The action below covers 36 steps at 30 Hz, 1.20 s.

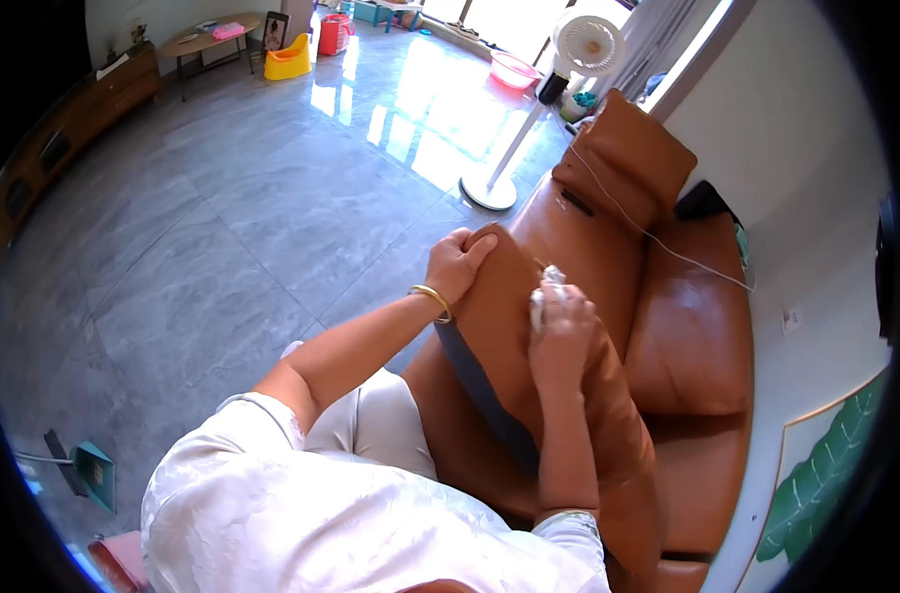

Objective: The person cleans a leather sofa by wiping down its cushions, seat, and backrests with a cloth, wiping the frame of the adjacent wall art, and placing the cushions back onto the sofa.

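A brown leather sofa cushion (499, 341) stands tilted up in front of me, its dark grey underside (479, 385) showing on the left. My left hand (457, 263) is closed around the cushion's top corner, thumb over the leather; a gold bangle (435, 301) circles that wrist. Against the cushion's brown face, my right hand (562, 326) grips a crumpled white cloth (555, 277). Part of the cloth is hidden by the fingers. Behind the cushion runs the brown leather sofa (568, 252).
A white standing fan (509, 158) is beyond the sofa's far end, its white cord (623, 210) trailing across the seat. A dark remote-like object (576, 203) lies on the sofa. Grey tiled floor (203, 247) spreads to the left, with a yellow potty-like seat (288, 61) far off.
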Each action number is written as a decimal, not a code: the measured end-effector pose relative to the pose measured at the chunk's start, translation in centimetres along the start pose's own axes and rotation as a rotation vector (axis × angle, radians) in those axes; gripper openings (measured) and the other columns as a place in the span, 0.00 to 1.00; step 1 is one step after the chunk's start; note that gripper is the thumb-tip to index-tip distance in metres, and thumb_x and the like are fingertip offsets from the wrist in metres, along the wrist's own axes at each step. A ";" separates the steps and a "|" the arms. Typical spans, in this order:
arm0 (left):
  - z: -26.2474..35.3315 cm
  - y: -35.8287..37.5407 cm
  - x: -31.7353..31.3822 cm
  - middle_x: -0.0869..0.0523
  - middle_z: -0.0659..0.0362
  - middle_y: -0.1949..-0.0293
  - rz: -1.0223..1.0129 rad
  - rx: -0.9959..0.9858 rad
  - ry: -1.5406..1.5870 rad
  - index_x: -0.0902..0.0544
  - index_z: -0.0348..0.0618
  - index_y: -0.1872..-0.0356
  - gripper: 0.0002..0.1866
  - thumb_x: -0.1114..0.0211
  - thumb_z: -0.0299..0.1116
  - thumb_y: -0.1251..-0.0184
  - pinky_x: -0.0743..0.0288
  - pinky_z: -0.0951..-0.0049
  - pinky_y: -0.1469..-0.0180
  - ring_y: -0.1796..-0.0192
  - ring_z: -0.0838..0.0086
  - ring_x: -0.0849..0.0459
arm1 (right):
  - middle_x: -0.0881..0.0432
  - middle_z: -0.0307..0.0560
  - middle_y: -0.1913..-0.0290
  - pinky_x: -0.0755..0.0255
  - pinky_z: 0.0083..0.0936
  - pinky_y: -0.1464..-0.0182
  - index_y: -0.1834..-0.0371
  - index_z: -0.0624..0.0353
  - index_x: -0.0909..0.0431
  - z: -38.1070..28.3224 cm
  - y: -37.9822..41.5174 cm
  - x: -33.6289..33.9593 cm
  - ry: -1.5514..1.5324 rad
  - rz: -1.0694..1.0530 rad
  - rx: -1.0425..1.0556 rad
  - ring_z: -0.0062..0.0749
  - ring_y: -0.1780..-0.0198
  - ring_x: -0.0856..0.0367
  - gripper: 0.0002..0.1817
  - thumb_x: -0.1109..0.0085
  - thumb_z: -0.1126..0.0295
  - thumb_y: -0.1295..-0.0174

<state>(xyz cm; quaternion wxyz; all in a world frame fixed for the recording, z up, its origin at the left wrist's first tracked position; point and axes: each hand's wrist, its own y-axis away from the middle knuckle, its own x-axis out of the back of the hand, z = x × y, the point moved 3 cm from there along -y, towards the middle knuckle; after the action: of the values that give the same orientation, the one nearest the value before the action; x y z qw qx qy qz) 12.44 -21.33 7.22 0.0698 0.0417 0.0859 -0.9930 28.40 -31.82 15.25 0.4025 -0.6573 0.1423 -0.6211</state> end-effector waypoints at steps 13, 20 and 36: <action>18.6 9.4 -1.0 0.15 0.56 0.54 -0.321 0.124 0.186 0.24 0.33 0.46 0.27 0.41 0.50 0.29 0.23 0.76 0.51 0.55 0.76 0.17 | 0.29 0.53 0.39 0.37 0.44 0.40 0.40 0.59 0.26 -2.8 1.0 16.3 -0.004 0.425 -0.008 0.52 0.42 0.29 0.23 0.54 0.54 0.29; 17.8 9.9 0.3 0.15 0.50 0.53 -0.178 0.269 0.110 0.22 0.34 0.45 0.27 0.44 0.50 0.29 0.22 0.68 0.51 0.54 0.68 0.16 | 0.32 0.51 0.35 0.40 0.45 0.39 0.38 0.57 0.27 -8.6 1.3 12.4 0.093 0.164 -0.028 0.50 0.35 0.36 0.24 0.49 0.60 0.35; -0.6 -3.7 4.2 0.19 0.58 0.45 -0.315 0.301 0.417 0.25 0.40 0.38 0.43 0.56 0.71 0.34 0.36 0.67 0.35 0.43 0.71 0.24 | 0.24 0.60 0.58 0.35 0.47 0.53 0.62 0.69 0.24 5.1 11.8 4.3 -0.009 0.171 -0.492 0.52 0.55 0.26 0.10 0.52 0.73 0.39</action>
<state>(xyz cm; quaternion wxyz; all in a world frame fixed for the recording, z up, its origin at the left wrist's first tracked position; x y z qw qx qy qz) 7.77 -18.16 6.85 -0.1111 0.2407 -0.0441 -0.9632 37.63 -40.51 10.38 0.2820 -0.7238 0.3421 -0.5287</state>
